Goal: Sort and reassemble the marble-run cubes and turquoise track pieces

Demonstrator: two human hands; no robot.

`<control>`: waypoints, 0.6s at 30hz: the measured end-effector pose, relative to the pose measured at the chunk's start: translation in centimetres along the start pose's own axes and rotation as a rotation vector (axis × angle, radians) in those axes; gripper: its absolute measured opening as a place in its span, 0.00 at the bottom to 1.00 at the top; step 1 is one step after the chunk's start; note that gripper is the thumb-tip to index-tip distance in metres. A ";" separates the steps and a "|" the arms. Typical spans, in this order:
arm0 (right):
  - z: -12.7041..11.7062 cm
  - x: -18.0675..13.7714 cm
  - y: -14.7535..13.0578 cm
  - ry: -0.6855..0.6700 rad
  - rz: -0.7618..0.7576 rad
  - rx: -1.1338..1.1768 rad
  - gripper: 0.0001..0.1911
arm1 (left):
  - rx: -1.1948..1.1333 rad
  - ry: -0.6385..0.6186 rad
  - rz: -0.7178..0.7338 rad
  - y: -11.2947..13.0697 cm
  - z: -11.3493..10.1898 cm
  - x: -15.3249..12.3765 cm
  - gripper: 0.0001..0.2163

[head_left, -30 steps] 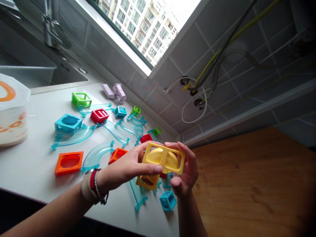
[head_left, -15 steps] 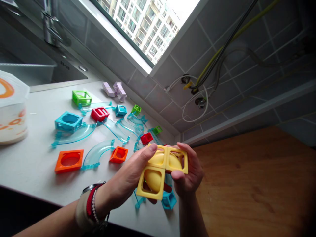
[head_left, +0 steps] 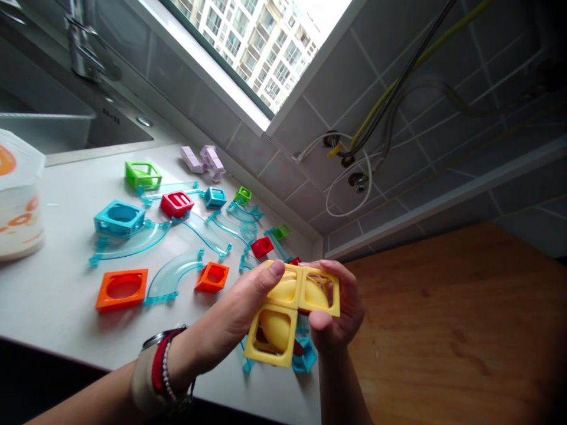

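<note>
Three yellow marble-run blocks (head_left: 275, 330) are joined in an L shape, with square frames and rounded shapes inside. My left hand (head_left: 230, 310) is closed on their left side, thumb on top and some fingers hidden beneath. Around the right-hand block, my right hand (head_left: 339, 310) curls its fingers behind and its thumb in front. Under the hands on the counter sits a blue block (head_left: 303, 356), partly covered. Just left of the hands lie an orange block (head_left: 212, 277) and a clear blue curved track (head_left: 170, 277).
The white counter (head_left: 57, 295) bears more tracks, a larger orange block (head_left: 121, 289), a blue block (head_left: 119, 218), a red block (head_left: 177, 204) and lilac pieces (head_left: 212, 163). A white patterned container (head_left: 20, 206) and a sink (head_left: 39, 133) are at left. Cables (head_left: 394, 94) hang along the tiled wall.
Both hands still hold the joined yellow blocks, which have dropped slightly and tilted a little. The view has shifted slightly, and the counter's things appear a bit further left.
</note>
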State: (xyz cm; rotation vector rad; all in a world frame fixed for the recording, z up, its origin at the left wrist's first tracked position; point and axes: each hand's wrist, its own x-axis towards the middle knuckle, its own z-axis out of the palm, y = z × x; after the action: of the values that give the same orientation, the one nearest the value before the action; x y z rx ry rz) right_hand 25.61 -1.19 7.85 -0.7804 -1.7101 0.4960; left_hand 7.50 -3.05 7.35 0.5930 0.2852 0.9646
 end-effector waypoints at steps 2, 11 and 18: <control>-0.2 -0.2 0.0 -0.003 -0.050 -0.041 0.34 | 0.011 -0.010 0.017 -0.1 0.0 0.2 0.30; -0.6 0.8 -0.8 -0.092 -0.176 -0.105 0.35 | -0.052 -0.015 -0.023 -0.1 -0.2 1.0 0.25; -0.9 1.8 -1.4 -0.189 -0.223 -0.126 0.36 | -0.070 -0.117 -0.070 1.0 -0.5 1.6 0.17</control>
State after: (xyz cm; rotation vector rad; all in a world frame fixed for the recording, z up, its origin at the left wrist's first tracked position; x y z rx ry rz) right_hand 25.87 -0.98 10.27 -0.6367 -1.9922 0.3188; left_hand 7.44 -1.15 7.59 0.5699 0.1662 0.8655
